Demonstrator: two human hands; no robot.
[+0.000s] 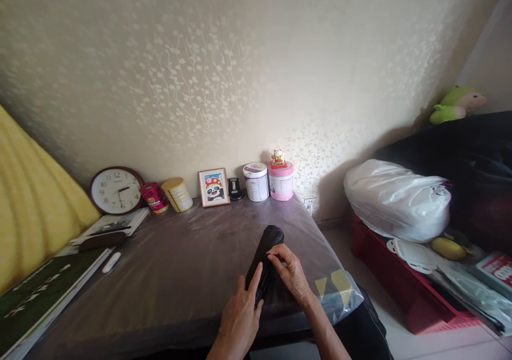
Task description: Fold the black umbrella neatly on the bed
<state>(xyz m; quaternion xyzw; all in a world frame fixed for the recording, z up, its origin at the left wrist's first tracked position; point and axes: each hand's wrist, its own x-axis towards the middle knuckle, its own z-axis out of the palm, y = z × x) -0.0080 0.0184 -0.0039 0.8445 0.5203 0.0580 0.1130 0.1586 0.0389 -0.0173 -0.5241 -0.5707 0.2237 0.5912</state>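
Note:
A black folded umbrella [272,235] lies slantwise on the covered table, its wider rounded end pointing away from me and its cloth bunched in folds. My left hand [241,313] grips the near part, thumb and fingers on either side of it. Higher up on its right side, my right hand [291,270] pinches at the cloth with thumb and forefinger. What exactly lies between those fingertips is too small to make out. My left hand partly hides the umbrella's near end.
Along the wall stand a clock [116,190], a red can [154,198], a yellow can [177,194], a picture frame [214,188] and two tubs [256,183]. Books [36,296] lie at left. A red crate [404,280] with a white bag [396,200] is at right.

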